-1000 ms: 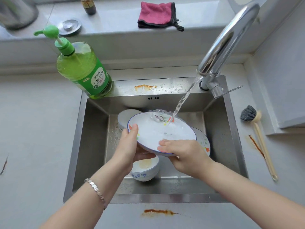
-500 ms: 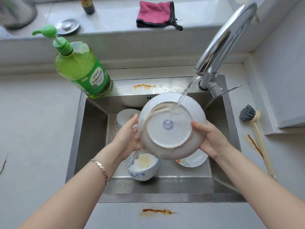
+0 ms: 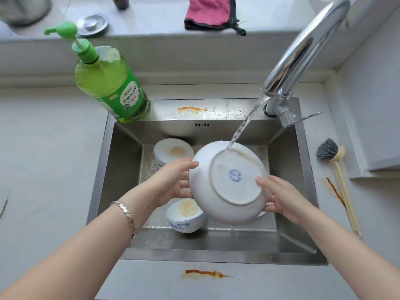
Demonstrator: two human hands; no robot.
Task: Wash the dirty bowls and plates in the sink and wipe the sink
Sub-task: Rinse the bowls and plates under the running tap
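Observation:
A white plate (image 3: 218, 198) is held over the steel sink (image 3: 121, 191), its underside with a blue stamp facing me. My left hand (image 3: 173, 182) grips its left rim and my right hand (image 3: 281, 198) grips its right rim. Water from the tap (image 3: 303, 50) lands on the plate's upper edge. Below it, a dirty blue-patterned bowl (image 3: 184, 215) sits on the sink floor. A second soiled white bowl (image 3: 173, 151) rests at the back left. A sliver of another plate (image 3: 263, 213) shows under my right hand.
A green dish soap bottle (image 3: 108, 85) stands on the sink's back left corner. A pink cloth (image 3: 210, 11) lies on the ledge, with a metal drain plug (image 3: 93, 26). A dish brush (image 3: 337, 172) lies on the right counter. Orange stains (image 3: 203, 273) mark the counter and rim.
The plate went from face-up under the stream to flipped with its underside towards me, then lowered and shifted right. My right hand moved to its right rim.

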